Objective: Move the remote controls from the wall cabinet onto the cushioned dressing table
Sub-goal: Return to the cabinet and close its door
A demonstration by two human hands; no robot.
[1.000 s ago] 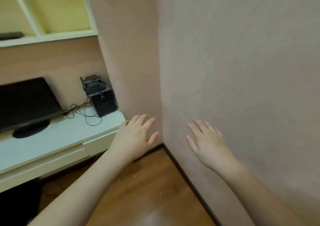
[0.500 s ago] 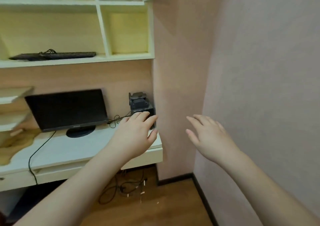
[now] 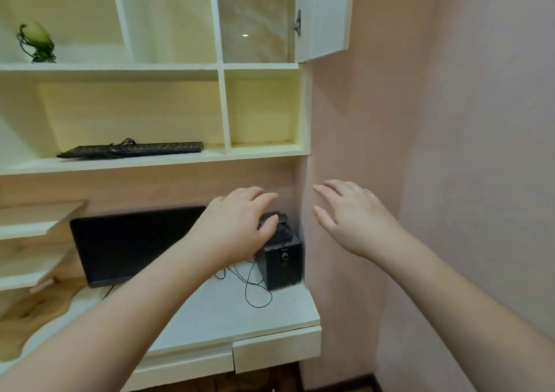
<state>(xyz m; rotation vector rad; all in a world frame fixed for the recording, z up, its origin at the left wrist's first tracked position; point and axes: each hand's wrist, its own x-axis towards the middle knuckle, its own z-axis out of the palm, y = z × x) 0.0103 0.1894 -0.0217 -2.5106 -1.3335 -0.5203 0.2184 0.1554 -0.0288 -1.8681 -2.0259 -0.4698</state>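
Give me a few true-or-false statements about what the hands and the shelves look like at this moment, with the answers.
1. Both hands are empty, with fingers spread. True: the left hand and the right hand hold nothing.
2. A black keyboard lies on a shelf above the monitor. True.
3. The small black speaker stands at the left end of the white desk. False: it stands at the right end, by the wall.
4. The upper cabinet door is open. True: it is swung open to the right.
5. A remote control is in the right hand. False: no remote can be seen anywhere.
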